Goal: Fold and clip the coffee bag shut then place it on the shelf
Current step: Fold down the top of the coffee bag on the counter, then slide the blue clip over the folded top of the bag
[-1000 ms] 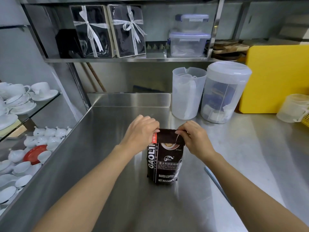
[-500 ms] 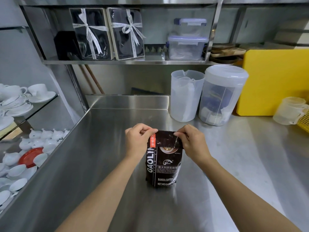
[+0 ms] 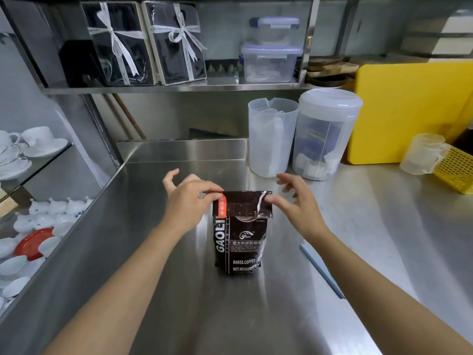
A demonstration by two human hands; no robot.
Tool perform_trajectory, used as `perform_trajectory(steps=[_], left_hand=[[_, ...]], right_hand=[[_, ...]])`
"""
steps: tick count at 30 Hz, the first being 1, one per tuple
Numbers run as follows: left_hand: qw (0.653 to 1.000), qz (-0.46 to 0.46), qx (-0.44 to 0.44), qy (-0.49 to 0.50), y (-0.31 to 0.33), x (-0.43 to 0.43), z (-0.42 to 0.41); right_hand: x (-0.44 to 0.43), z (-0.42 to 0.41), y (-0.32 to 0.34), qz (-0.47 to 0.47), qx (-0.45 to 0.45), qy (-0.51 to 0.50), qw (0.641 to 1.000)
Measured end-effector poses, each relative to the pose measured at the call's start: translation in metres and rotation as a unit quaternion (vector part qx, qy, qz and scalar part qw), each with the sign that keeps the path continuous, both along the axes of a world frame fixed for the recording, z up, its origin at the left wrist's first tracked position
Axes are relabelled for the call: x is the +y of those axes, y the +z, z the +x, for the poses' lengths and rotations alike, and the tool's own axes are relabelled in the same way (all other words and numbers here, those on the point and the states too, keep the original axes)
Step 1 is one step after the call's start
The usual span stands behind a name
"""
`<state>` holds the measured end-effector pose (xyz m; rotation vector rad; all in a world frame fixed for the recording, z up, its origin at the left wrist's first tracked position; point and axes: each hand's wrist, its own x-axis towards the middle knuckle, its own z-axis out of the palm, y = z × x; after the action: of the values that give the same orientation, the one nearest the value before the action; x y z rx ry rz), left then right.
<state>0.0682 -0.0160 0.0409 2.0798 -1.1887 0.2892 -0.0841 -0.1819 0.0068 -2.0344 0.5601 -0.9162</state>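
The left hand (image 3: pixel 188 202) pinches the top left corner of the coffee bag (image 3: pixel 240 235) between thumb and forefinger, its other fingers lifted and spread. The right hand (image 3: pixel 297 203) presses a thumb on the top right corner of the folded flap; its fingers are splayed behind, and whether any of them touch the back of the bag cannot be told. The bag stands upright in the middle of the steel counter (image 3: pixel 179 290), its top folded forward into a flat band with an orange strip at the left edge. Just right of the bag, nearer the viewer, a slim blue-grey clip (image 3: pixel 321 270) lies on the counter, partly hidden by the right forearm. Farther right stand a clear jug (image 3: pixel 271 137) and a lidded clear canister (image 3: pixel 326 134). Above and behind, the shelf (image 3: pixel 179 88) carries ribboned gift boxes (image 3: pixel 146 44) and stacked plastic containers (image 3: pixel 271 51).
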Motion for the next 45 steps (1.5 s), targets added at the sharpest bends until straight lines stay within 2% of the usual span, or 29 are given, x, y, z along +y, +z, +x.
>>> perform_trajectory(steps=[3, 6, 10, 13, 16, 20, 23, 27, 30, 36, 45], left_hand=[[1.0, 0.007, -0.012, 0.001, -0.001, 0.002, 0.0], [1.0, 0.004, -0.01, 0.01, -0.002, 0.003, -0.001], [0.999, -0.005, -0.004, 0.031, -0.003, 0.0, -0.005], [0.999, -0.012, 0.002, 0.035, -0.004, -0.001, -0.008], [0.999, -0.016, 0.008, 0.037, -0.006, -0.001, -0.009], [0.999, -0.025, 0.016, 0.035, -0.009, 0.001, -0.011], [0.999, -0.028, 0.012, 0.033, -0.009, 0.005, -0.012], [0.999, -0.023, 0.016, 0.033, -0.008, 0.009, -0.013], [0.999, -0.015, 0.022, 0.033, -0.007, 0.011, -0.012], [0.999, 0.005, 0.023, 0.031, -0.005, 0.01, -0.01], [0.999, 0.015, 0.021, 0.024, -0.003, 0.009, -0.007]], right_hand=[[-0.011, -0.02, -0.013, 0.021, 0.014, -0.076, 0.997], [-0.028, -0.048, -0.044, 0.011, 0.133, -0.14, 0.981], [-0.031, -0.081, -0.079, -0.001, 0.309, -0.148, 0.939], [-0.022, -0.094, -0.094, -0.013, 0.381, -0.139, 0.914], [-0.013, -0.101, -0.105, -0.004, 0.41, -0.136, 0.902], [-0.008, -0.108, -0.118, 0.029, 0.41, -0.168, 0.896], [-0.01, -0.109, -0.119, 0.067, 0.369, -0.193, 0.907], [-0.013, -0.103, -0.105, 0.241, 0.206, -0.202, 0.927], [-0.015, -0.095, -0.082, 0.302, 0.124, -0.164, 0.931], [-0.014, -0.074, -0.013, 0.272, 0.05, -0.004, 0.961], [-0.017, -0.044, 0.024, 0.135, 0.139, 0.089, 0.977]])
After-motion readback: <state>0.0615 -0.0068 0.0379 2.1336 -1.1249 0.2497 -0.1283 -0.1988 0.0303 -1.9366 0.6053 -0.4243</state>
